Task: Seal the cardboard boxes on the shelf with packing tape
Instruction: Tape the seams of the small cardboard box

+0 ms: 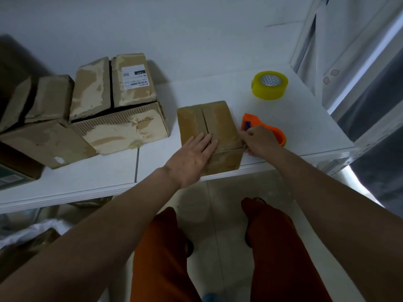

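A small brown cardboard box point(214, 118) stands at the front edge of the white shelf point(152, 158), its two top flaps meeting in a seam. My left hand point(194, 153) lies flat on the box top, fingers straight over the seam. My right hand point(259, 139) is at the box's right side with curled fingers touching its near right corner; what the fingers pinch is hidden. An orange tape dispenser point(268, 127) lies just behind that hand. A yellow roll of packing tape point(270, 85) stands further back on the shelf.
Several worn cardboard boxes point(117, 103) are stacked on the left of the shelf, one with a white label. The white wall is behind. A metal shelf upright point(309, 51) rises at the right. Below are my legs in orange trousers on a tiled floor.
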